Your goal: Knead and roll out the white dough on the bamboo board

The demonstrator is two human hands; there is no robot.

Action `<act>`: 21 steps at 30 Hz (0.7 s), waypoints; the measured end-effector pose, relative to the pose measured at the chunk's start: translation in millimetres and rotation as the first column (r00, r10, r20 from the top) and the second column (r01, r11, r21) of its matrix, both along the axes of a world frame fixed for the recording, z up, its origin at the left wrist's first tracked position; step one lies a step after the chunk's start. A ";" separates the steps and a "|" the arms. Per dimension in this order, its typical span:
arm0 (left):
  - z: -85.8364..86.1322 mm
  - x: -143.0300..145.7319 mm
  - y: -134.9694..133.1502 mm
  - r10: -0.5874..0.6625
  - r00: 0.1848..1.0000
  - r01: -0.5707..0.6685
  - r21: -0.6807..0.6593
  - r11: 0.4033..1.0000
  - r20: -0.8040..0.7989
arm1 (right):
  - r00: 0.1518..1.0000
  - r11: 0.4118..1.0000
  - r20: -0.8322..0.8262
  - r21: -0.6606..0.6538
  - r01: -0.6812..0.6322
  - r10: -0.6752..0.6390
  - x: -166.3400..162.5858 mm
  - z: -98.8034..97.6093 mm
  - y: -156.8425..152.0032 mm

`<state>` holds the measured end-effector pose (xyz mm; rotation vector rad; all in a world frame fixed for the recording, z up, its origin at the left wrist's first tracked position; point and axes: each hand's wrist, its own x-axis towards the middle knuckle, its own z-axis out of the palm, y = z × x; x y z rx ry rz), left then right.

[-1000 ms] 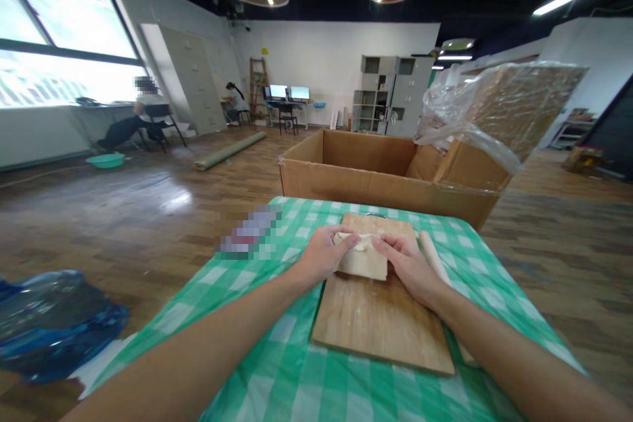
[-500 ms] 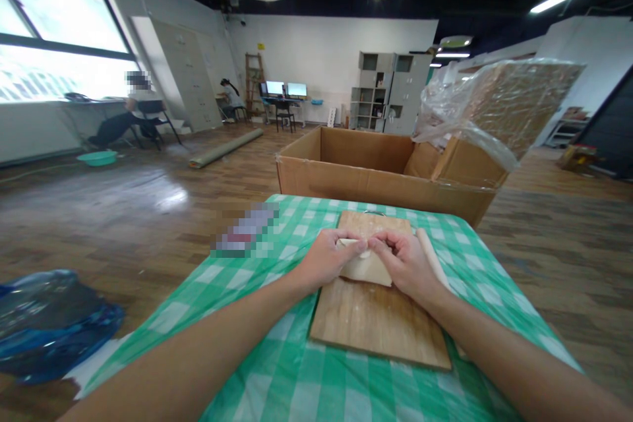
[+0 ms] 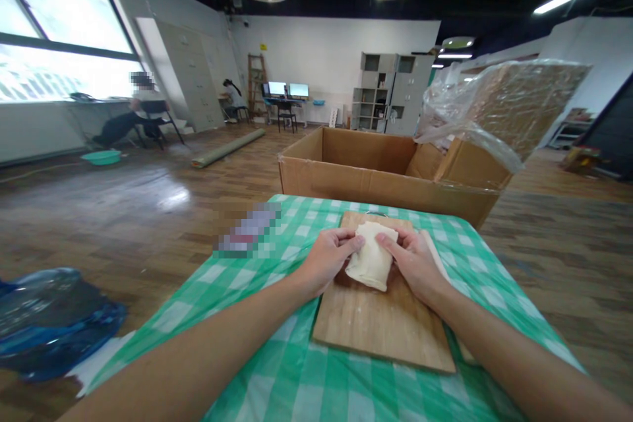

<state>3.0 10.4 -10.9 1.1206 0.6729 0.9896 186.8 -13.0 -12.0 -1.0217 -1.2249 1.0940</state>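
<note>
A pale, folded slab of dough (image 3: 370,258) sits at the far end of a wooden cutting board (image 3: 380,326), its far edge raised a little off the wood. The left hand (image 3: 327,258) pinches the dough's left side between thumb and fingertips, and the right hand (image 3: 414,260) pinches the right side near the far corner, fingers curled in. The board lies on a surface (image 3: 277,369) covered in a green checked cloth, towards its far edge. The near half of the board is bare and dusted with flour. A rolling pin (image 3: 428,239) lies along the board's right edge, just beside the right hand and partly hidden by the forearm. An open cardboard box (image 3: 386,175) stands right against the surface's far edge. Cloth shows bare to the left of the board, and a blurred item (image 3: 250,231) lies near the far left corner.
</note>
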 end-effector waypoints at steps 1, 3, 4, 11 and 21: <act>-0.2 -0.4 -0.5 -0.004 1.000 0.004 -0.002 1.000 -0.012 | 1.000 1.000 -0.009 -0.012 -0.005 0.005 0.3 -0.5 -0.1; -0.2 -1.4 -1.3 0.003 0.999 -0.003 -0.001 1.000 -0.040 | 1.000 0.999 0.000 -0.030 -0.014 0.014 0.7 -0.7 -1.0; 0.0 -1.7 -1.6 0.005 0.998 -0.004 0.003 1.000 -0.055 | 1.000 0.999 0.011 -0.034 -0.021 0.022 0.8 -0.4 -1.9; 1.6 -3.1 -2.6 -0.028 0.988 0.041 0.085 0.996 -0.149 | 0.984 0.993 0.129 0.003 -0.121 0.119 1.0 3.6 -7.5; 1.4 -6.5 -2.5 -0.035 0.943 0.091 0.157 0.983 -0.331 | 0.961 0.981 0.212 0.037 -0.190 0.178 4.9 0.4 -4.4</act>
